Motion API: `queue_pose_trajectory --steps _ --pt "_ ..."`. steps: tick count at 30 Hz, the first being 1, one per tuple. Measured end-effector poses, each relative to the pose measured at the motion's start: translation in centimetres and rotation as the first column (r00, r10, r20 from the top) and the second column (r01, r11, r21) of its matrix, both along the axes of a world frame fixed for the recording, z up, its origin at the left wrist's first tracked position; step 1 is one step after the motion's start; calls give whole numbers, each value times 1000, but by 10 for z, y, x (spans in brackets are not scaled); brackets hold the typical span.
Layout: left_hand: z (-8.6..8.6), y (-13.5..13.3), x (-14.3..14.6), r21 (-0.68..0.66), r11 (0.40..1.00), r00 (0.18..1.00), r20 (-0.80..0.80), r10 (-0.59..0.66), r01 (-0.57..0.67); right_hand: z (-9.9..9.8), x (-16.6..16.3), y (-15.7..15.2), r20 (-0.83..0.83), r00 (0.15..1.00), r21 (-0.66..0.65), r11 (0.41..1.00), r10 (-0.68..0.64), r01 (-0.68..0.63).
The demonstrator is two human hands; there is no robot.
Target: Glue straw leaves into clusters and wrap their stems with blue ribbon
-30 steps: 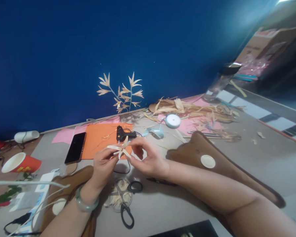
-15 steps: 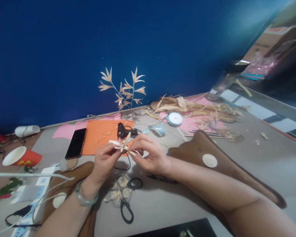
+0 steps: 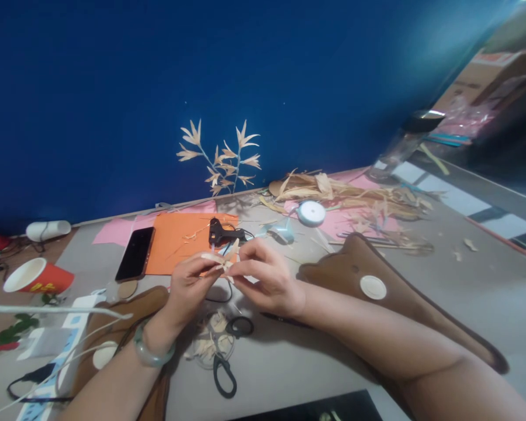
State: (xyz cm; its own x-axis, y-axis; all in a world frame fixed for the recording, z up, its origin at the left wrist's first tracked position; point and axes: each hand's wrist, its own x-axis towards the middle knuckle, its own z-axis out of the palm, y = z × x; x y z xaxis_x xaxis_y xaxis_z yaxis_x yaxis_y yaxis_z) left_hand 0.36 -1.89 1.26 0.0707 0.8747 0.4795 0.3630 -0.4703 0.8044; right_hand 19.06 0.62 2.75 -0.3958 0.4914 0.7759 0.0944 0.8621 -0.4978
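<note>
Between my hands is a small pale flower of dried husk petals (image 3: 224, 264), partly covered by my fingers. My left hand (image 3: 191, 287) pinches it from the left side; a jade-green bangle (image 3: 154, 349) circles that wrist. The thumb and fingertips of my right hand (image 3: 267, 279) close on its right side, near the centre. Just behind lies a black glue gun (image 3: 223, 232) on an orange sheet (image 3: 170, 248). Below my hands, black-handled scissors (image 3: 225, 377) rest over a clear round dish of husk scraps (image 3: 208, 345).
At the back stands a branch of husk flowers (image 3: 221, 161) against the blue wall. Dried husks (image 3: 333, 188) and a ribbon roll (image 3: 311, 213) lie back right. A phone (image 3: 135, 254), red paper cup (image 3: 41, 277) and power strip (image 3: 65, 356) sit left. A brown wooden-looking board (image 3: 368, 310) lies under my right forearm.
My right fingertips have moved left onto the flower's centre. The flower has turned in my hands, and its petals show less than before.
</note>
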Motion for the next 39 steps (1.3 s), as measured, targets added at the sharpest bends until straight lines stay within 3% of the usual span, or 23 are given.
queue_pose_trajectory --steps 12,20,23,25,27,29,31,36,39 --pt "-1 2 -2 -56 998 999 45 15 -12 -7 -2 2 27 998 139 989 -52 47" --pt "-2 6 -8 -11 991 990 43 136 -136 0 -2 7 -98 983 30 987 -155 158" --pt "0 8 -9 -42 977 970 119 211 -208 3 2 15 44 975 -57 973 -220 222" --pt "-1 10 -9 -90 967 949 189 252 -239 3 6 23 319 924 -90 963 -213 254" --pt "-2 12 -10 -137 958 928 245 280 -253 -1 9 31 586 784 -65 953 -203 295" --pt "-4 14 -11 -162 954 915 281 289 -251 -8 9 39 736 632 19 941 -242 339" --pt "-5 16 -12 -167 957 909 311 278 -236 -17 8 46 774 556 98 926 -302 365" --pt "-6 17 -10 -172 974 909 364 205 -150 -42 -1 59 761 558 138 923 -331 360" --pt "-5 15 -8 -199 976 910 385 155 -82 -48 -10 64 794 486 192 910 -364 368"
